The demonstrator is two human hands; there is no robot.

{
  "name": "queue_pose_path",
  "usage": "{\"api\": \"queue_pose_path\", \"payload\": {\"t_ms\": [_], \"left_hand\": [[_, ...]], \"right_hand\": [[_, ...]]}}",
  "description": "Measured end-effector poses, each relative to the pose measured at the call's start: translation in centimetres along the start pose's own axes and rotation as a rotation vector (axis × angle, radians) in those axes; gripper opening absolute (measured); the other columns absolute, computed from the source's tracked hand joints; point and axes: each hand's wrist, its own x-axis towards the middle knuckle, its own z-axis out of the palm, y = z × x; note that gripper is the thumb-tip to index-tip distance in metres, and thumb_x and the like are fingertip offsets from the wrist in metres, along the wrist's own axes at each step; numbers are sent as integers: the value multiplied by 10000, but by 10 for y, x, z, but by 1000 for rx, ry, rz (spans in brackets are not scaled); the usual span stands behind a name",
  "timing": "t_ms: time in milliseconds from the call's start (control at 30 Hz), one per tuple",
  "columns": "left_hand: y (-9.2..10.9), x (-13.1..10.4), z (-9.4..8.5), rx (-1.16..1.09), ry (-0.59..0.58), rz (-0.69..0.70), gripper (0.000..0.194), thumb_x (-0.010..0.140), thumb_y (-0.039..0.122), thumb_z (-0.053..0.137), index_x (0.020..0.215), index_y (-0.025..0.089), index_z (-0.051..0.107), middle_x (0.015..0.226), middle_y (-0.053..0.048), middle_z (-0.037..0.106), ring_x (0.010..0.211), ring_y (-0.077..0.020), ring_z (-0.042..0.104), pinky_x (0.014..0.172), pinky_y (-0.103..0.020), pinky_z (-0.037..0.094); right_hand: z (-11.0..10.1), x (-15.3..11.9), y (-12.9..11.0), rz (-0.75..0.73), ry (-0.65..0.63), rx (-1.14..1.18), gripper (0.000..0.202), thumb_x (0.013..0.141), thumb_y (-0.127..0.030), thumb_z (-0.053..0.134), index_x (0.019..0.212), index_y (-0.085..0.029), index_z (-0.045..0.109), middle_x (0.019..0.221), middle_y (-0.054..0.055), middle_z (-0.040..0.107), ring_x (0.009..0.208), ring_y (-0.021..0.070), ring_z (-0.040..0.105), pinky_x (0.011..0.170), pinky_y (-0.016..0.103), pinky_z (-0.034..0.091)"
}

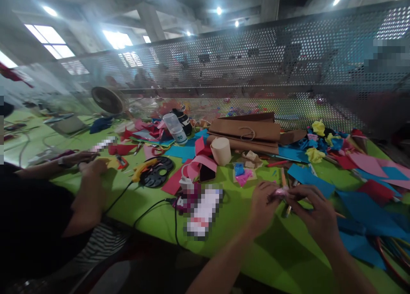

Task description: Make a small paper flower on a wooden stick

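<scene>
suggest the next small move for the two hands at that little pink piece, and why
Probably steady the pink piece with the left hand and make one short pinch with the right hand: the fingers of both meet at it above the green table, so one can brace while the other works. Its exact shape is too small to tell.

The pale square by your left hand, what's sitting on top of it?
A blue lump and a bright pink lump sit on the pale square. They cover its middle, so what's right beneath them can't be seen.
</scene>
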Motion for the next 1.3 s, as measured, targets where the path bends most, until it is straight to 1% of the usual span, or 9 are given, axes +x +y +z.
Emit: {"api": "queue_pose_path", "payload": {"t_ms": [200, 367, 567, 700, 833, 1033, 1100, 1200, 1300], "left_hand": [[0, 3, -5, 30, -65, 78, 120, 918, 162, 673, 948, 211, 778, 945, -60, 765, 941, -228, 639, 872, -360, 458], [-2, 4, -7, 84, -101, 74, 62, 913, 208, 715, 932, 202, 774, 925, -61, 759, 938, -234, 634, 859, -357, 454], [-6, 4, -6, 129, -124, -18, 51, 904, 183, 686, 897, 198, 734, 909, -56, 724, 909, -227, 618, 829, -347, 445], [-3, 5, -9, 57, -159, -91, 48, 892, 196, 660, 883, 190, 707, 928, -56, 705, 946, -229, 610, 876, -351, 439], [6, 5, -16, -120, -235, -260, 142, 860, 230, 650, 986, 177, 689, 983, -46, 657, 944, -206, 586, 843, -310, 440], [9, 3, -25, -532, -418, -443, 409, 828, 428, 741, 1142, 185, 646, 987, -30, 614, 850, -160, 546, 755, -257, 430], [8, 3, -25, -498, -402, -467, 360, 898, 509, 673, 1060, 187, 662, 963, -33, 618, 865, -166, 555, 807, -278, 447], [6, 3, -22, -388, -321, -505, 407, 965, 581, 566, 959, 189, 679, 988, -58, 657, 942, -194, 581, 925, -332, 457], [4, 3, -18, -425, -317, -527, 409, 936, 590, 617, 975, 188, 680, 949, -52, 652, 897, -184, 569, 886, -322, 456]], "right_hand": [[-3, 4, 2, 34, -73, -13, 123, 932, -258, 746, 1050, -292, 757, 968, 27, 719, 841, 201, 686, 746, 316, 560], [-5, 4, 9, 35, -131, -27, 107, 942, -254, 727, 1043, -280, 753, 963, 35, 729, 863, 214, 706, 750, 319, 571], [-3, 1, 13, 24, -137, -45, 82, 946, -232, 707, 1013, -271, 734, 948, 34, 735, 870, 212, 712, 749, 316, 567], [-2, 1, 14, 49, -151, -29, 45, 937, -230, 695, 960, -257, 723, 898, 38, 728, 829, 219, 697, 724, 329, 562], [1, 2, 12, 81, -121, 7, 30, 932, -276, 707, 924, -250, 719, 866, 44, 732, 789, 226, 702, 691, 333, 570], [0, 4, 8, 46, -79, 11, 21, 937, -270, 711, 935, -269, 732, 897, 37, 741, 822, 222, 716, 719, 326, 577], [-2, 3, 8, 34, -79, -15, 43, 944, -269, 706, 968, -277, 741, 926, 42, 742, 850, 228, 718, 736, 335, 581], [-3, 2, 9, 5, -101, -32, 88, 964, -273, 688, 1031, -288, 745, 977, 51, 744, 905, 234, 725, 782, 350, 591], [-3, 2, 10, -24, -117, -68, 132, 977, -271, 676, 1087, -297, 743, 1015, 58, 742, 950, 239, 725, 816, 361, 595]]}}
